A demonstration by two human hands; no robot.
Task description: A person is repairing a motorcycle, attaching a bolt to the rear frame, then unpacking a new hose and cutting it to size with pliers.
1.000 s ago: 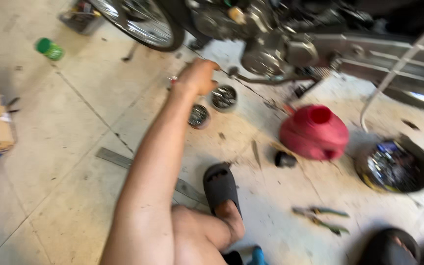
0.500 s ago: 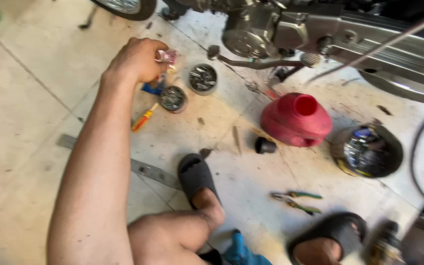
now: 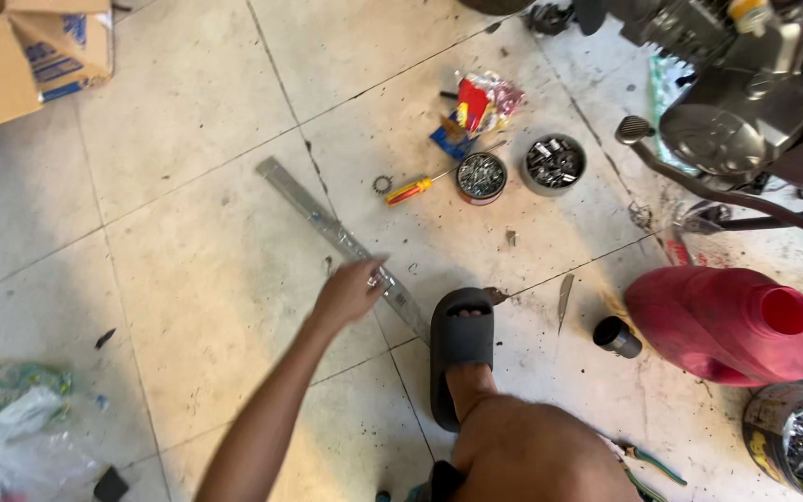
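My left hand [image 3: 350,293] is stretched out over the tiled floor, its fingertips pinched on a small shiny metal part [image 3: 375,279]. The fingertips lie right over a long flat metal strip [image 3: 313,209] that runs diagonally across the tiles. My foot in a black slipper [image 3: 462,335] rests just right of the hand. Farther off lie a red-and-yellow screwdriver [image 3: 411,191], a round tin of screws [image 3: 481,177] and a round tin of sockets [image 3: 554,164]. My right hand is out of view.
A motorcycle engine [image 3: 736,121] with its kick lever fills the upper right. A red jug [image 3: 713,325] lies on its side beside a black cap [image 3: 617,336]. A cardboard box [image 3: 20,51] sits upper left, plastic bags [image 3: 16,428] lower left, green-handled pliers [image 3: 652,460] near my knee.
My left hand has drawn back from the packets and tins near the engine and now sits over the metal strip. The view has swung left and down.
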